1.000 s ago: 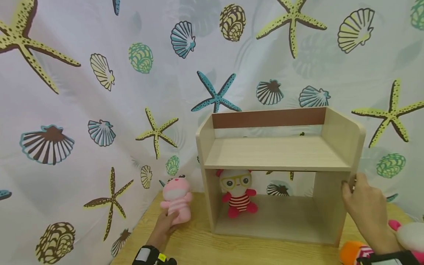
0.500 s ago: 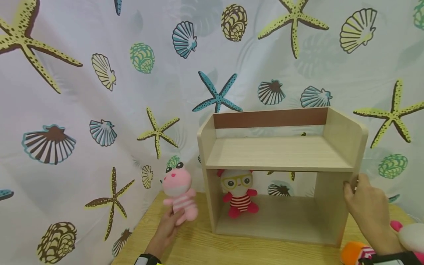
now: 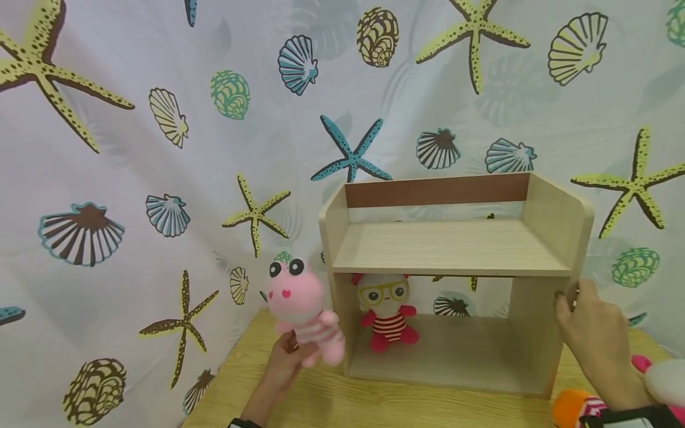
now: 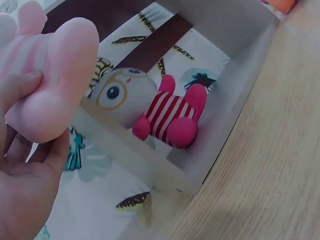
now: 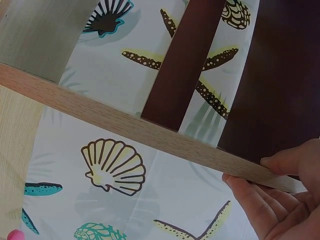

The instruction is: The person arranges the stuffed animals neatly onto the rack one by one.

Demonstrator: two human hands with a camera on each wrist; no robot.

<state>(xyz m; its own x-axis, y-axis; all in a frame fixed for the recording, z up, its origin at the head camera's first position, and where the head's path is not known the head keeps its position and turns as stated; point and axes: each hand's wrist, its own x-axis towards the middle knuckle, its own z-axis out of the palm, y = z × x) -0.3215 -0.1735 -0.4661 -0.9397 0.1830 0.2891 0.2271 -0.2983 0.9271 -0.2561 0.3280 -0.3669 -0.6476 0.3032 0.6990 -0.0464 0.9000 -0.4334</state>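
Note:
A pink plush toy (image 3: 297,297) with black eyes and a striped body hangs tilted above the table, left of the wooden shelf (image 3: 449,246). My left hand (image 3: 283,362) grips it by its lower body; in the left wrist view the thumb lies across the plush's stripes. Inside the lower compartment, against its left wall, sits a panda-like plush (image 3: 387,309) with yellow glasses and a red-striped body. My right hand (image 3: 596,339) pinches the front edge of the shelf's right side panel. The right wrist view has thumb and fingers on opposite faces of that panel (image 5: 165,137).
Beside my right wrist lie an orange toy (image 3: 569,407) and a white-and-pink plush (image 3: 666,383), both partly out of view. The wooden table (image 3: 407,407) carries the shelf. Behind it hangs a cloth (image 3: 214,142) printed with shells and starfish.
My left hand has lifted the pink plush off the table and carried it right, towards the shelf's left side. The right hand keeps its hold on the panel.

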